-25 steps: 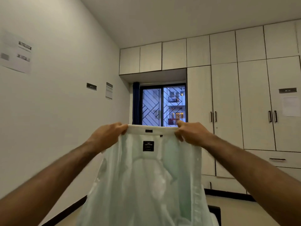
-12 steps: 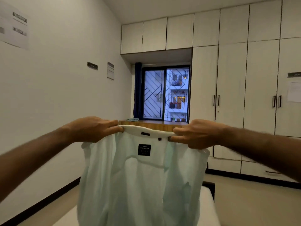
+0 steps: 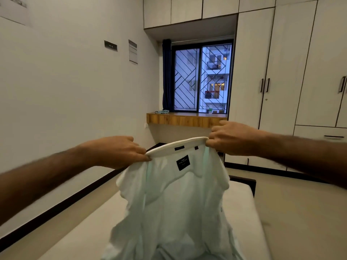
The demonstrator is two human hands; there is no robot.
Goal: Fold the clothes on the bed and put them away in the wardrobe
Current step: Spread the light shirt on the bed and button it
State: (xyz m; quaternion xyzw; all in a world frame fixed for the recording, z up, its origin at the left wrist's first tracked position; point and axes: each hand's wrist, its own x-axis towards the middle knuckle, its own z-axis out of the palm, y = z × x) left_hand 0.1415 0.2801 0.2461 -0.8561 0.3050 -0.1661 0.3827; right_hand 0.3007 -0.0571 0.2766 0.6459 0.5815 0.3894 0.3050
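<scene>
Both hands pinch the collar of a pale green shirt, left hand at one end, right hand at the other. It hangs over the bed, wardrobe off to the right.

Left hand and right hand pinching pale shirt collar, above bed

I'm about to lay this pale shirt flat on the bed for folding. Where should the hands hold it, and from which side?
Probably keep hold of the shirt at its collar ends, as now: left hand pinching from the left, right hand from the right. The stiff collar band spans between them, so the body hangs open, label side toward you, over the bed.
</scene>
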